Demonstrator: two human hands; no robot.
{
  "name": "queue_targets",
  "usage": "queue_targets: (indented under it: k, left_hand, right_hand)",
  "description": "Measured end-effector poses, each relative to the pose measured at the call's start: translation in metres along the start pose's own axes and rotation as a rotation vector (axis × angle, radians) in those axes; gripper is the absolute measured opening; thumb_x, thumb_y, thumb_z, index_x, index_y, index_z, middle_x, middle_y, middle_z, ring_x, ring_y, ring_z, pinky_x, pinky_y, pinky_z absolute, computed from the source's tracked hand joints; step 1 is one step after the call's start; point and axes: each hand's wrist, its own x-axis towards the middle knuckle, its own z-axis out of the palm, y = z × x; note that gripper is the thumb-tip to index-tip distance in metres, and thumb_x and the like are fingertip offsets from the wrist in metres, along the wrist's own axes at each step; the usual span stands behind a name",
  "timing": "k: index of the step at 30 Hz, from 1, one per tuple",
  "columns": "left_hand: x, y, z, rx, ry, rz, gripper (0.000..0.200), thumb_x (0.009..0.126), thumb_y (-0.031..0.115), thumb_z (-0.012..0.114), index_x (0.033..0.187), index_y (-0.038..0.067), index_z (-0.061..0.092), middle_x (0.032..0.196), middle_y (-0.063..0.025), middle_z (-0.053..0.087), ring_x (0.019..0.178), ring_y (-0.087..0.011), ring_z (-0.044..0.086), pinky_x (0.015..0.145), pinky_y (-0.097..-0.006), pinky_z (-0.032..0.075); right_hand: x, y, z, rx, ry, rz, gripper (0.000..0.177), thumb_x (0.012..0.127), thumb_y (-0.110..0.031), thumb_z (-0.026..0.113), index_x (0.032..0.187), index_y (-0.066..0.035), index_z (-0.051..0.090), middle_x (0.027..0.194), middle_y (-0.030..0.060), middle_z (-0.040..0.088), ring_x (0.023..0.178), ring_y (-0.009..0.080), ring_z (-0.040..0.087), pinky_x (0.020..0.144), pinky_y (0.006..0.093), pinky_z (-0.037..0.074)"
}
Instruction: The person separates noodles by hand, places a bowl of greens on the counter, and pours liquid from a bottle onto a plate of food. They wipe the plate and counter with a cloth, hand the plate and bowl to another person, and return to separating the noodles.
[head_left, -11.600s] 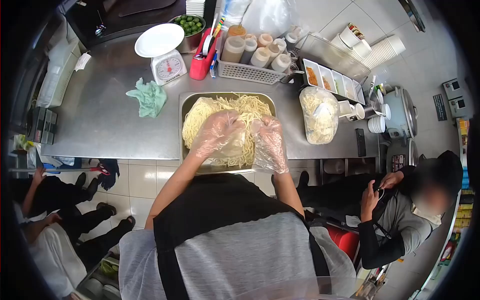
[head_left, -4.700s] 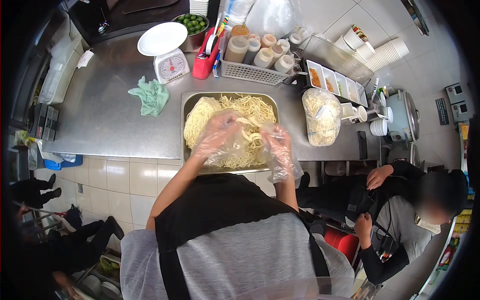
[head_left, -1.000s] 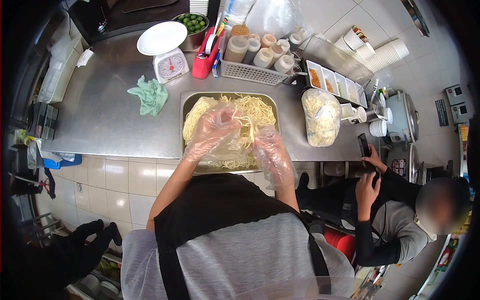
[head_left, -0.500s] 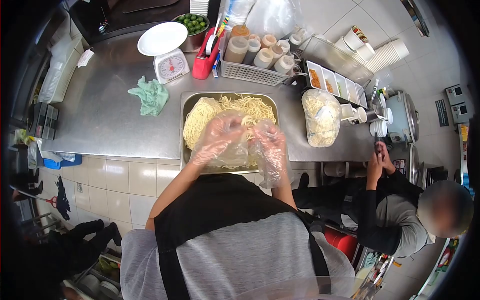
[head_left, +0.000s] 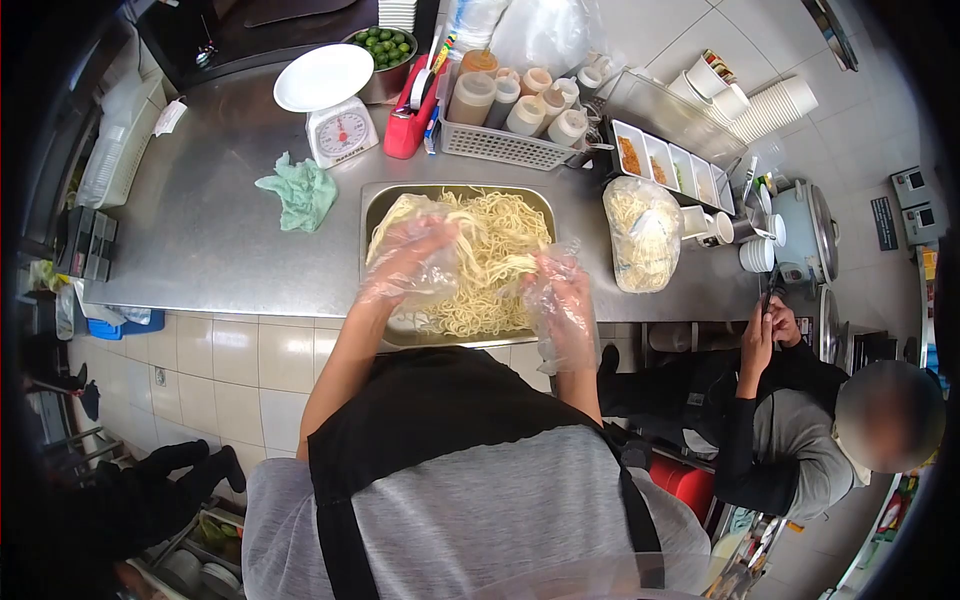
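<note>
Pale yellow noodles (head_left: 490, 295) lie loose and tangled in a rectangular steel tray (head_left: 374, 202). My left hand (head_left: 415, 258), in a clear plastic glove, is closed around noodles over the tray's left side. At the right side, my right hand (head_left: 562, 290), gloved the same way, grips the end of a bunch of strands. Those strands stretch between the two hands just above the rest. Parts of the fingers are covered by wrinkled plastic and noodles.
A plastic bag of noodles (head_left: 643, 235) sits right of the tray. Behind stand a crate of squeeze bottles (head_left: 508, 148), a red tape dispenser (head_left: 405, 130) and a kitchen scale (head_left: 342, 132). A green cloth (head_left: 300, 192) lies left. Another person (head_left: 790, 430) is at the right.
My hands have moved apart, the left one leftward and the right one slightly right and down. Noodles now stretch between them, and more of the tray's middle shows.
</note>
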Motion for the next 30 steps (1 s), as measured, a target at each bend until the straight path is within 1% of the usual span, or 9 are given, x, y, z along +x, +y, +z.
queue_targets:
  k: [4, 7, 11, 14, 18, 21, 24, 26, 30]
  left_hand:
    - [-0.004, -0.004, 0.011, 0.117, -0.098, 0.004, 0.022, 0.078, 0.013, 0.071, 0.097, 0.006, 0.062, 0.083, 0.0018, 0.061, 0.071, -0.0049, 0.056, 0.061, -0.0202, 0.045]
    - [-0.005, -0.005, 0.014, 0.125, -0.176, 0.003, 0.022, 0.077, 0.011, 0.071, 0.097, 0.005, 0.062, 0.082, 0.0018, 0.061, 0.07, -0.0044, 0.056, 0.062, -0.0193, 0.045]
    - [-0.007, -0.003, 0.018, 0.127, -0.205, 0.075, 0.022, 0.077, 0.009, 0.071, 0.096, 0.004, 0.062, 0.081, 0.0015, 0.061, 0.071, -0.0044, 0.056, 0.062, -0.0196, 0.045]
    - [-0.004, -0.011, 0.019, 0.206, -0.213, 0.125, 0.02, 0.078, 0.009, 0.071, 0.094, 0.003, 0.062, 0.081, 0.0011, 0.061, 0.072, -0.0042, 0.055, 0.063, -0.0198, 0.045]
    - [0.0, -0.018, 0.017, 0.253, -0.236, 0.174, 0.017, 0.079, 0.009, 0.071, 0.091, 0.002, 0.062, 0.081, 0.0016, 0.06, 0.073, -0.0036, 0.054, 0.065, -0.0196, 0.045]
    - [-0.002, -0.016, 0.019, 0.26, -0.249, 0.119, 0.013, 0.079, 0.009, 0.069, 0.088, 0.002, 0.062, 0.08, 0.0027, 0.059, 0.073, -0.0031, 0.052, 0.065, -0.0196, 0.044]
    - [-0.006, -0.017, 0.02, 0.238, -0.268, 0.147, 0.016, 0.081, 0.011, 0.067, 0.093, 0.003, 0.061, 0.078, 0.0025, 0.057, 0.069, -0.0036, 0.051, 0.062, -0.0195, 0.042]
    - [-0.01, -0.013, 0.023, 0.283, -0.281, 0.158, 0.014, 0.082, 0.011, 0.067, 0.091, 0.003, 0.06, 0.078, 0.0033, 0.057, 0.069, -0.0032, 0.05, 0.062, -0.0194, 0.041]
    - [-0.008, -0.013, 0.018, 0.424, -0.29, 0.188, 0.012, 0.082, 0.012, 0.065, 0.088, 0.003, 0.06, 0.078, 0.0042, 0.056, 0.07, -0.0026, 0.049, 0.061, -0.0193, 0.04]
  right_hand:
    - [-0.002, 0.002, 0.018, -0.035, -0.146, 0.011, 0.022, 0.083, -0.006, 0.064, 0.104, -0.002, 0.059, 0.089, 0.0031, 0.061, 0.075, 0.0094, 0.058, 0.065, 0.0229, 0.048]
    - [0.0, 0.009, 0.026, -0.157, -0.142, 0.008, 0.025, 0.082, -0.005, 0.064, 0.106, -0.003, 0.059, 0.09, 0.0022, 0.061, 0.077, 0.0081, 0.057, 0.066, 0.0227, 0.047]
    - [0.002, 0.006, 0.024, -0.112, -0.199, 0.046, 0.026, 0.08, -0.002, 0.066, 0.105, -0.002, 0.059, 0.089, 0.0018, 0.062, 0.076, 0.0074, 0.057, 0.067, 0.0218, 0.047]
    - [0.004, 0.011, 0.019, -0.109, -0.172, 0.054, 0.026, 0.079, -0.001, 0.066, 0.104, -0.002, 0.059, 0.09, 0.0025, 0.062, 0.077, 0.0079, 0.058, 0.068, 0.0215, 0.048]
    - [0.0, 0.007, 0.026, -0.198, -0.189, -0.015, 0.026, 0.079, -0.002, 0.067, 0.103, -0.002, 0.059, 0.09, 0.0027, 0.062, 0.078, 0.0085, 0.058, 0.068, 0.022, 0.048]
    - [-0.001, 0.006, 0.026, -0.274, -0.166, -0.051, 0.028, 0.078, -0.003, 0.069, 0.104, -0.001, 0.059, 0.091, 0.003, 0.062, 0.08, 0.0091, 0.058, 0.069, 0.0224, 0.048]
    - [0.001, 0.01, 0.022, -0.301, -0.159, -0.059, 0.03, 0.077, -0.003, 0.07, 0.104, -0.001, 0.059, 0.092, 0.003, 0.062, 0.08, 0.0094, 0.058, 0.07, 0.0223, 0.048]
    - [-0.002, 0.005, 0.028, -0.281, -0.173, -0.061, 0.03, 0.076, -0.003, 0.071, 0.104, -0.001, 0.059, 0.092, 0.003, 0.061, 0.08, 0.0093, 0.057, 0.07, 0.0221, 0.048]
    - [-0.007, 0.004, 0.034, -0.35, -0.132, -0.071, 0.023, 0.078, -0.004, 0.069, 0.099, -0.001, 0.06, 0.088, 0.0024, 0.061, 0.077, 0.0078, 0.056, 0.066, 0.0214, 0.047]
